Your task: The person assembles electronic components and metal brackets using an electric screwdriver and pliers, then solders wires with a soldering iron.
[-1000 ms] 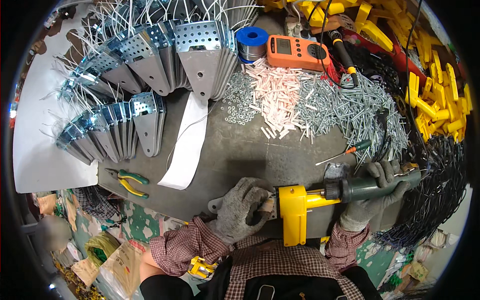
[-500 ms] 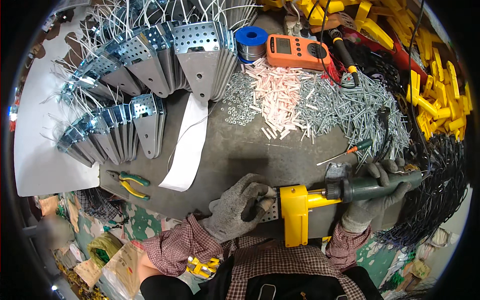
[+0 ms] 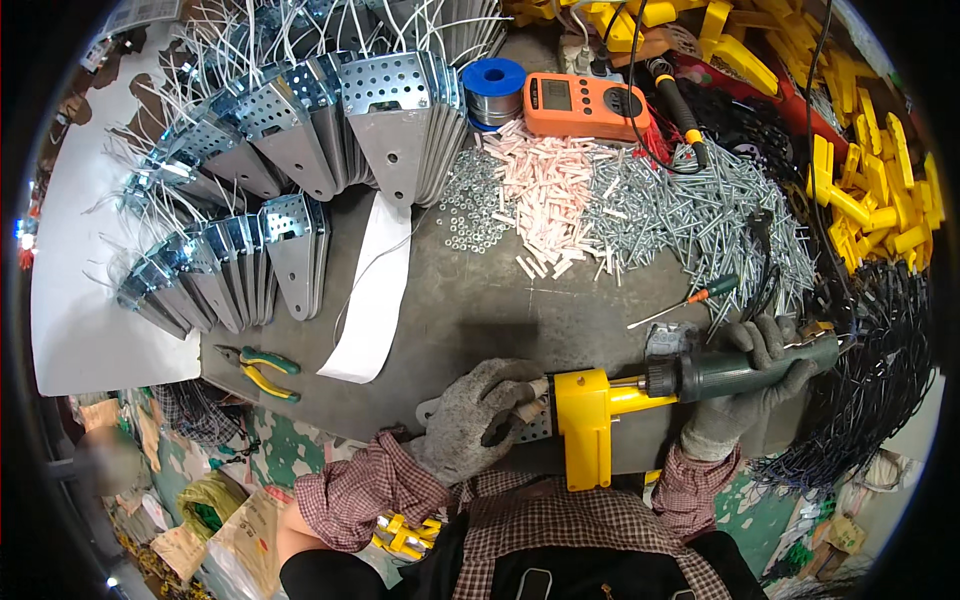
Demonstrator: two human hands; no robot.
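Both gloved hands work at the table's near edge. My left hand (image 3: 472,420) is closed on a perforated metal plate (image 3: 534,430), whose holed face shows below the fingers. Against the plate's right side sits a yellow plastic housing (image 3: 588,440) with a yellow arm reaching right. My right hand (image 3: 735,415) wraps round a dark green power screwdriver (image 3: 725,374) lying level. Its black chuck points left, and a thin shaft runs from it to the housing, just above the yellow arm. The tip is hidden in the housing.
A small screwdriver (image 3: 690,300) lies beyond the power screwdriver, beside heaped screws (image 3: 740,215). Pliers (image 3: 262,371) and a white paper strip (image 3: 372,310) lie left. Farther off are stacked metal plates (image 3: 392,150), a solder spool (image 3: 493,95), an orange meter (image 3: 580,106) and black cables (image 3: 870,390).
The whole view has shifted slightly. My left hand sits a touch lower against the housing, and the power screwdriver is held in line with it as before.
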